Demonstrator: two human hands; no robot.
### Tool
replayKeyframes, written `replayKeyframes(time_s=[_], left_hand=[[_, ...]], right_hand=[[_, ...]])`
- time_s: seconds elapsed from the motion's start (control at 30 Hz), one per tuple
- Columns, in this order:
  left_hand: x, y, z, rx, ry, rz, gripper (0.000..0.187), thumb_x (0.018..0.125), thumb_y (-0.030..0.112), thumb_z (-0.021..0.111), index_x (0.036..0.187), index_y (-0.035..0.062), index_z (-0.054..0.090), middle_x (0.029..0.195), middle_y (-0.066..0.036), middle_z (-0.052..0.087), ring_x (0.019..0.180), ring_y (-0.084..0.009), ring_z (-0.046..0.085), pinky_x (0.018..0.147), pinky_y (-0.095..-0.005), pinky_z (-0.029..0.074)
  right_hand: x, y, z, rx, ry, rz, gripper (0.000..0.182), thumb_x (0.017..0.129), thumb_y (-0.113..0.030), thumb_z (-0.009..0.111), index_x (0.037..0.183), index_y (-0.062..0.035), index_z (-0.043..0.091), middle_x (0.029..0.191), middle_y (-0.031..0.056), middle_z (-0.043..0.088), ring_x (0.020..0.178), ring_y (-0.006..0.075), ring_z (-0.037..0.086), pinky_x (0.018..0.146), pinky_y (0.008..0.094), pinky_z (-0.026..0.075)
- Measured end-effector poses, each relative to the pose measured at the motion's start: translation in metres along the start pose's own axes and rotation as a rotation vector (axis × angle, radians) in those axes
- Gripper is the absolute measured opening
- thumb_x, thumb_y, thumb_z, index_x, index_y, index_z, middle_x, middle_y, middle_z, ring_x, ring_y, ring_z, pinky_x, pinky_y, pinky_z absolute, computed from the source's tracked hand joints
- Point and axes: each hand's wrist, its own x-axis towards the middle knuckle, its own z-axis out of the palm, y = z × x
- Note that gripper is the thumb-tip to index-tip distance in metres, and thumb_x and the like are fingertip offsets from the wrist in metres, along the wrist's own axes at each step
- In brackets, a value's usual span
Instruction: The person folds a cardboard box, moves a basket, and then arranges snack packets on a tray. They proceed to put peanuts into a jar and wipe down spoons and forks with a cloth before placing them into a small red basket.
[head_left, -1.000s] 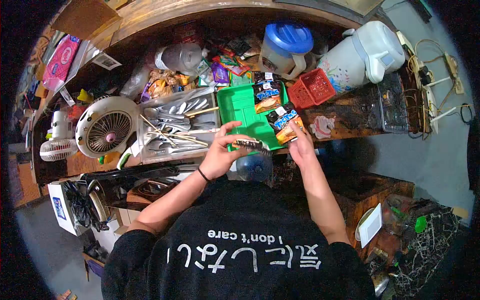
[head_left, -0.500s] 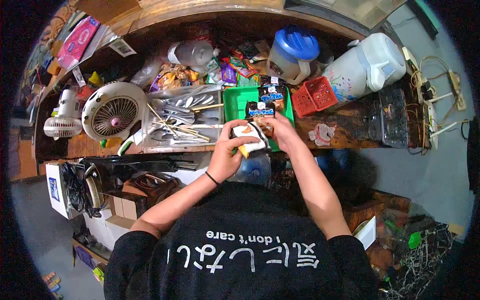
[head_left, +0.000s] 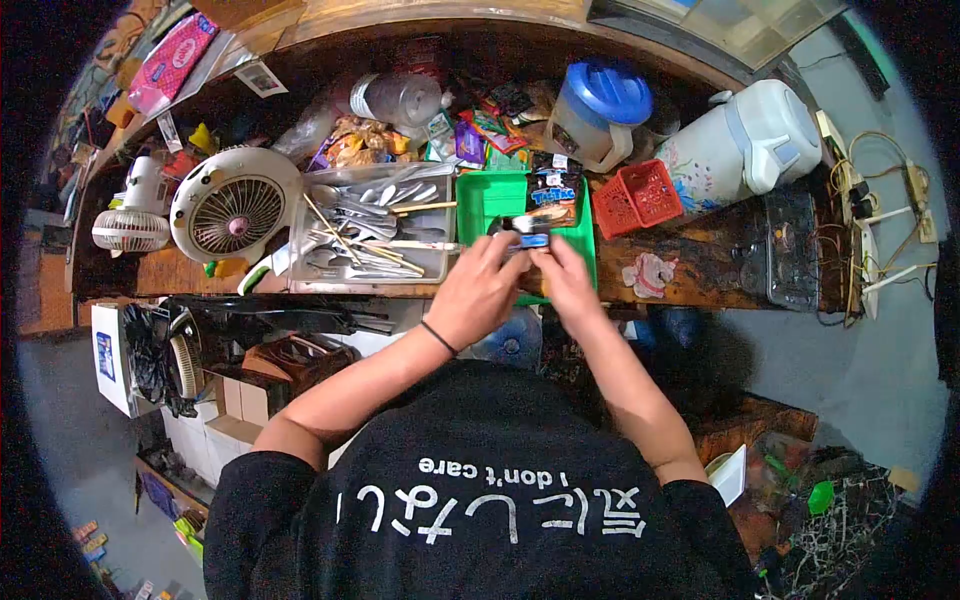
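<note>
Both of my hands meet over the green tray (head_left: 490,198), gripping small black snack packets (head_left: 535,242) with blue lettering. My left hand (head_left: 482,285), a dark band on its wrist, is back up with its fingers closed on their left side. Closed at the right edge of the packets is my right hand (head_left: 565,280). Motion blur and my fingers hide how many I hold. Behind them, another black snack packet (head_left: 553,195) with blue letters lies in the tray's right part.
Left of the tray sits a clear cutlery container (head_left: 445,245) with spoons and chopsticks. A red basket (head_left: 640,200), a blue-lidded pitcher (head_left: 600,105) and a large thermos (head_left: 745,135) stand to the right. Two white fans (head_left: 235,210) are at the left.
My left hand has turned over so that its back faces up. The white and yellow side of a packet has gone from view, and the packets are now tilted, edge showing.
</note>
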Motion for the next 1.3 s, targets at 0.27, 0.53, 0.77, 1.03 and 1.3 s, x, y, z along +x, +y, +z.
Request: replayKeyframes(time_s=[0.27,0.53,0.77,1.03,1.3], left_hand=[[0.018,0.011,0.004,-0.365,0.018,0.014,0.060,0.073,0.008,0.058,0.128,-0.0008,0.036,0.140,-0.025,0.031,0.128,-0.0438,0.036,0.106,-0.0442,0.034],[0.013,-0.011,-0.012,-0.378,0.250,-0.045,0.051,0.071,0.000,0.059,0.119,0.0010,0.044,0.128,-0.021,0.046,0.120,-0.0391,0.045,0.102,-0.0431,0.036],[0.013,-0.037,-0.004,-0.504,0.134,-0.345,0.049,0.085,0.013,0.065,0.129,0.0023,0.045,0.106,-0.019,0.062,0.088,-0.0312,0.064,0.073,-0.0379,0.052],[0.007,-0.041,-0.001,-0.331,0.183,-0.484,0.037,0.085,0.013,0.065,0.117,-0.0010,0.056,0.106,-0.022,0.063,0.091,-0.0337,0.065,0.075,-0.0377,0.052],[-0.015,-0.046,-0.031,-0.447,0.184,-0.307,0.022,0.085,0.007,0.061,0.107,0.0012,0.059,0.086,-0.013,0.061,0.072,-0.0229,0.064,0.061,-0.0303,0.051]], right_hand=[[-0.008,0.000,0.010,0.675,-0.052,0.331,0.040,0.099,-0.041,0.044,0.124,-0.0106,0.048,0.113,0.0046,0.057,0.102,0.0151,0.057,0.086,0.0319,0.048],[0.004,0.008,0.007,0.518,0.058,0.266,0.026,0.092,-0.018,0.059,0.114,-0.0070,0.054,0.103,0.0047,0.062,0.092,0.0160,0.063,0.080,0.0326,0.052],[0.028,-0.007,0.001,0.415,0.067,0.001,0.032,0.086,-0.020,0.067,0.111,-0.0033,0.056,0.103,0.0053,0.063,0.091,0.0131,0.061,0.084,0.0303,0.049],[0.059,-0.015,0.007,-0.059,0.055,-0.010,0.034,0.080,-0.013,0.074,0.108,-0.0009,0.059,0.098,0.0052,0.066,0.087,0.0123,0.061,0.082,0.0298,0.049],[0.122,0.020,0.025,-0.448,0.112,-0.068,0.046,0.075,-0.023,0.076,0.108,0.0025,0.058,0.098,0.0139,0.068,0.089,0.0229,0.065,0.084,0.0352,0.049]])
